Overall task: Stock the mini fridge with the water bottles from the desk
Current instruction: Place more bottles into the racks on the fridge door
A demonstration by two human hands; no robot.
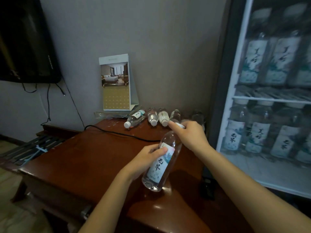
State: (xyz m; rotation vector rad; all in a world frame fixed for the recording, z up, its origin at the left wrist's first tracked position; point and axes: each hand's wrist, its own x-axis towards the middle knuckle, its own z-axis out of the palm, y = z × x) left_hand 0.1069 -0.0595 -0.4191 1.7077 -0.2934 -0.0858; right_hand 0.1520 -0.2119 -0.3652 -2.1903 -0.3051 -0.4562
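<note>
Here, the water bottle [161, 163] is held over the near middle of the desk [84, 157], a little in front of the mini fridge [225, 115]. It is clear plastic with water inside, ribbed toward its base. A pale label [159, 167] wraps its middle, bearing large dark brush characters and a wash of blue-green. The left hand [146, 158] grips it round the label, thumb laid across the front and fingers curled behind. The right hand [190, 134] closes over its top end, fingers bent round the white cap [181, 126]. Behind the hands, lying bottles [153, 117] rest side by side along the back edge of the desk, caps toward the viewer; the rightmost is too blurred to make out. A calendar card [116, 83] with a picture of a room leans against the wall just behind them. A black cable [117, 134] runs across the desktop between those bottles and the held one. A dark screen [25, 39] hangs on the wall at far left. To the right, stocked bottles [254, 63] with the same label stand upright on the fridge's two shelves. A small dark object [207, 187] lies at the desk's right edge beside the right forearm. The held bottle's long axis is tilted: base low and toward the viewer, cap up and away toward the back wall, leaning slightly right. Whether its base touches the desk cannot be told.
</note>
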